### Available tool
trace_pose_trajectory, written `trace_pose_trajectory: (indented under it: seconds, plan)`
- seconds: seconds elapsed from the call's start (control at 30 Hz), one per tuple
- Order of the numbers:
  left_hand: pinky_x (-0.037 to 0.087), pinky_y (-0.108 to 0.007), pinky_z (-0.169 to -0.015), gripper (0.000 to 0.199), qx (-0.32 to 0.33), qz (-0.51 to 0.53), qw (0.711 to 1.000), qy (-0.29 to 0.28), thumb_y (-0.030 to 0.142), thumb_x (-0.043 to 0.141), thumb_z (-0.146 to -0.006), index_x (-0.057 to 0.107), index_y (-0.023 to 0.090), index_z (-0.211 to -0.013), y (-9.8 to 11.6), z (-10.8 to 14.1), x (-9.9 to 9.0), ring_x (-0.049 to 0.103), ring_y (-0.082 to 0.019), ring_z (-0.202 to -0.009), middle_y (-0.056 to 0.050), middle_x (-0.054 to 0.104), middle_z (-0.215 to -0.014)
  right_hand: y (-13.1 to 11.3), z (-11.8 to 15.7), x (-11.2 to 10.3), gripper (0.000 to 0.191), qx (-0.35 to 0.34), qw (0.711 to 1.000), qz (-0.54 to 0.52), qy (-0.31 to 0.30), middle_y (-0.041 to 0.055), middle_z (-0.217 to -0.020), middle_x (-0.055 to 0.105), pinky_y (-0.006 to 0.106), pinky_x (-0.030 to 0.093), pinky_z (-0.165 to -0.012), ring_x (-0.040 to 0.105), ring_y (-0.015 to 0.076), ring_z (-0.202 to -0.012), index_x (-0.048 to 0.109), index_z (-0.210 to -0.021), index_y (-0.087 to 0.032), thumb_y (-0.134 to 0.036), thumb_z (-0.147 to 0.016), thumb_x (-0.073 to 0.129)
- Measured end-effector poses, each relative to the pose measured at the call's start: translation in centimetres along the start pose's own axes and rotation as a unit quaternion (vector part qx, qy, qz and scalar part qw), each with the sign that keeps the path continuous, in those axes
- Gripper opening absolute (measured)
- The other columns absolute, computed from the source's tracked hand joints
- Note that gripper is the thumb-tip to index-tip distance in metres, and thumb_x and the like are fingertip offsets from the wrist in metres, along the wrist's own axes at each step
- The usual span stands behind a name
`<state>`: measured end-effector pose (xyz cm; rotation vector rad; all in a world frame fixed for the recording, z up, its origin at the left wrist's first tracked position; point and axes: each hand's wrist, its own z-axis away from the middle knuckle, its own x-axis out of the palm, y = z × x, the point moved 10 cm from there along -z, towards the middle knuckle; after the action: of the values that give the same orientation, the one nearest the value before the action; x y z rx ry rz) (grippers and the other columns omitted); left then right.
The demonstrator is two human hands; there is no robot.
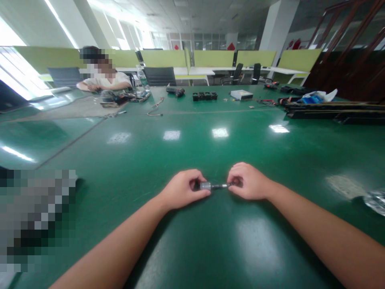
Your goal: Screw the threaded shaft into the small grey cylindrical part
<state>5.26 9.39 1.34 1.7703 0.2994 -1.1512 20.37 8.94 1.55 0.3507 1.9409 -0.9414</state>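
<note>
My left hand (188, 189) is closed, with thumb and fingers pinching a short silver cylinder (205, 186). From the cylinder a thin shaft (221, 186), dark and then bright metal, runs level to the right. My right hand (248, 181) is closed too, its thumb and fingertips pinched round the far end of that shaft. Something small and dark shows inside the curl of the right fingers; I cannot make out what it is. Both hands are low over the green table (192, 152), facing each other with the part between them.
Across the table sits a person (105, 78) behind electronic parts (123, 96) and a water bottle (142, 78). A black part (205, 96), a silver box (241, 94) and a cable (155, 108) lie farther back. Long black bars (331, 110) are far right; a shiny object (375, 200) is at right.
</note>
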Motion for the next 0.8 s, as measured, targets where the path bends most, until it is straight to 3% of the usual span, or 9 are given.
trace_pose_trajectory:
  seconds: [0.5, 0.57, 0.7, 0.8]
  plan:
    - [0.035, -0.024, -0.058, 0.029, 0.004, -0.009, 1.000, 0.007, 0.047, 0.072, -0.081, 0.070, 0.019, -0.089, -0.1, -0.1, 0.1, 0.050, -0.013, -0.063, 0.002, 0.061, -0.073, -1.3, -0.3, 0.0, 0.006, -0.012, 0.999, -0.023, 0.035, -0.0010, -0.067, 0.065, 0.033, 0.043, -0.080, 0.057, 0.0144, -0.067, 0.071, -0.081, -0.019, -0.018, -0.075, 0.073]
    - [0.034, -0.024, -0.058, 0.028, 0.006, -0.010, 1.000, 0.009, 0.046, 0.071, -0.081, 0.070, 0.019, -0.088, 0.0, -0.1, 0.0, 0.050, -0.013, -0.063, 0.002, 0.061, -0.073, -1.5, -0.3, 0.1, 0.021, 0.005, 0.997, -0.063, 0.045, 0.0001, -0.076, 0.070, 0.031, 0.045, -0.078, 0.057, 0.0130, -0.065, 0.072, -0.096, -0.019, -0.017, -0.074, 0.072]
    - [0.034, -0.023, -0.058, 0.027, 0.005, -0.008, 1.000, 0.008, 0.044, 0.072, -0.080, 0.069, 0.019, -0.088, 0.1, -0.1, -0.1, 0.050, -0.013, -0.064, 0.002, 0.061, -0.073, -0.7, -0.2, 1.5, 0.057, 0.068, 0.975, -0.211, 0.003, 0.0019, -0.097, 0.074, 0.023, 0.043, -0.058, 0.050, 0.0071, -0.053, 0.061, -0.127, -0.020, -0.015, -0.072, 0.071]
    - [0.035, -0.023, -0.057, 0.029, 0.004, -0.009, 1.000, 0.005, 0.047, 0.071, -0.080, 0.070, 0.019, -0.089, 0.0, 0.0, -0.1, 0.050, -0.013, -0.064, 0.001, 0.061, -0.073, 0.0, -0.1, 1.7, 0.062, 0.094, 0.968, -0.232, -0.003, 0.0027, -0.101, 0.075, 0.021, 0.038, -0.052, 0.042, 0.0058, -0.050, 0.058, -0.132, -0.020, -0.016, -0.072, 0.071]
